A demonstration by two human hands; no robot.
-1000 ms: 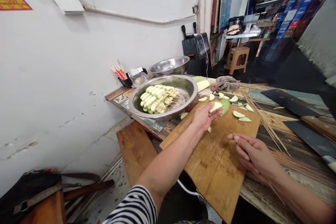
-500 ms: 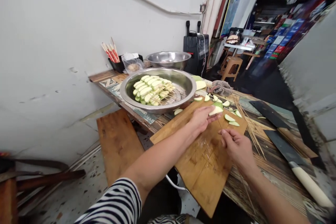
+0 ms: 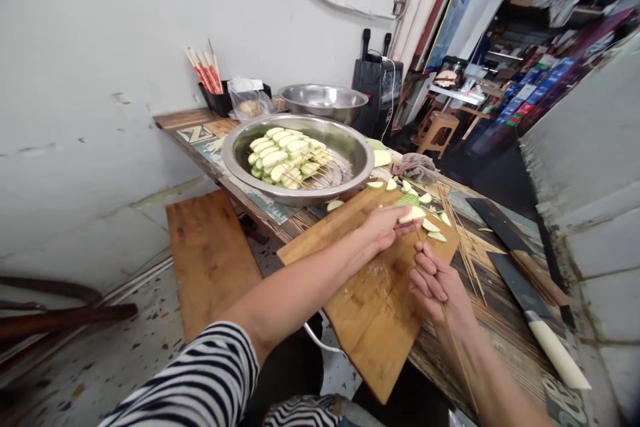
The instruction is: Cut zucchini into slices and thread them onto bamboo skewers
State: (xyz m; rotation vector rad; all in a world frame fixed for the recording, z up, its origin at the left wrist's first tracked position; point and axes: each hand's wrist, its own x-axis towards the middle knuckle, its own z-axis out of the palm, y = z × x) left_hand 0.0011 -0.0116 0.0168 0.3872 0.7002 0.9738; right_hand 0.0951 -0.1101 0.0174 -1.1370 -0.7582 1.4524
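Head cam: your L hand (image 3: 384,225) pinched a slice (image 3: 412,215), just R of ctr, over the board (image 3: 370,340); your R hand (image 3: 435,280) gripped a skewer (image 3: 459,361). Step: prob. threading; next move likely needed steady L pinch, straight R push.

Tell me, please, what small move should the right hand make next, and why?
Probably the right hand should ease the thin stick gently into the pale slice: the left hand holds that slice, the stick's far end points at it, and slices in the steel bowl are already on sticks. Whether it has pierced is unclear.
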